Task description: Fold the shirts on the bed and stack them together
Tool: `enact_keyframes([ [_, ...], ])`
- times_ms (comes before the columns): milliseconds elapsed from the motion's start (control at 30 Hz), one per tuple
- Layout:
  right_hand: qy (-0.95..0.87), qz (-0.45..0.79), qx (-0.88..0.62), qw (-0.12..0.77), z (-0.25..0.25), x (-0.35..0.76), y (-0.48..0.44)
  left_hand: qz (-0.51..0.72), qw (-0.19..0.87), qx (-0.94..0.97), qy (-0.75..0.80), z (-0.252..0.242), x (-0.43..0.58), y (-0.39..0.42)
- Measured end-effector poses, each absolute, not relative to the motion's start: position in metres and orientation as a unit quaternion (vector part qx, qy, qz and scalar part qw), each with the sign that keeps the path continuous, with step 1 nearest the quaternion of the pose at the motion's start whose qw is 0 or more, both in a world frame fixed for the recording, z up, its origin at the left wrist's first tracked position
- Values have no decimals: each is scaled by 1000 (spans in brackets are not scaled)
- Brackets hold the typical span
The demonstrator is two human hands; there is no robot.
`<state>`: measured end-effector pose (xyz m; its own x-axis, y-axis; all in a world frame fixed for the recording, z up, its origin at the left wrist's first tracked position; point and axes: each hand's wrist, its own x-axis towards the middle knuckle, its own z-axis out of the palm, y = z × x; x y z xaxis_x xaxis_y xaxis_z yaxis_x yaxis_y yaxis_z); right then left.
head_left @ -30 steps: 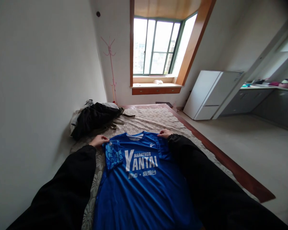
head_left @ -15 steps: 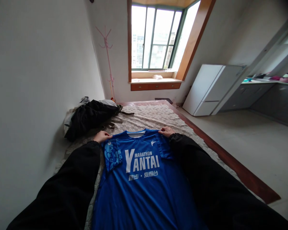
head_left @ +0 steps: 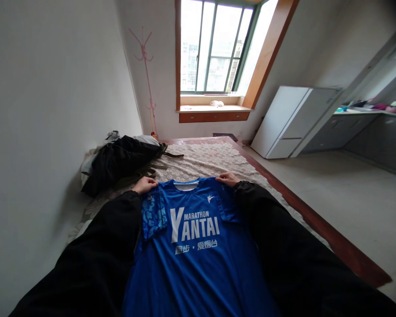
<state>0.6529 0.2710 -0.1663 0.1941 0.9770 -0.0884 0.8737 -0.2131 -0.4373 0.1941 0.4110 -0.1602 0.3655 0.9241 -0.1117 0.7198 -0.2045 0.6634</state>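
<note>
A blue T-shirt (head_left: 198, 264) with white "MARATHON YANTAI" lettering is spread out front side up, its collar away from me and its lower part running off the bottom of the view. My left hand (head_left: 145, 185) pinches the shirt's left shoulder, just above the patterned sleeve. On the other side, my right hand (head_left: 228, 178) grips the right shoulder near the collar. Fabric hangs fairly smooth between the two hands, with some long creases lower down. My dark sleeves cover parts of both shirt sides.
Beneath the shirt is a bed or platform with a patterned beige cover (head_left: 204, 157) and a reddish wooden edge (head_left: 317, 220). A heap of dark clothing or bags (head_left: 119, 163) lies by the left wall. Beyond stand a pink coat rack (head_left: 147, 79), a window and a white fridge (head_left: 284, 119).
Both hands keep hold of the shoulders. My left hand has shifted slightly right and up, my right hand slightly left, and the view has tilted down a little.
</note>
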Motion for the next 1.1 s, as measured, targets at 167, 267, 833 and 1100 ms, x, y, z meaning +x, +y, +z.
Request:
enact_keyframes([
  [167,-587,115,-790,134,-174,651,269,151,221,766,585,-160,201,403],
  [267,-592,99,-791,117,-176,644,269,133,197,774,587,-160,211,400],
  [833,-655,1,-748,112,-172,573,269,188,67,838,508,-170,261,351],
  [1100,-688,21,-722,62,-212,533,235,126,93,873,462,-208,267,314],
])
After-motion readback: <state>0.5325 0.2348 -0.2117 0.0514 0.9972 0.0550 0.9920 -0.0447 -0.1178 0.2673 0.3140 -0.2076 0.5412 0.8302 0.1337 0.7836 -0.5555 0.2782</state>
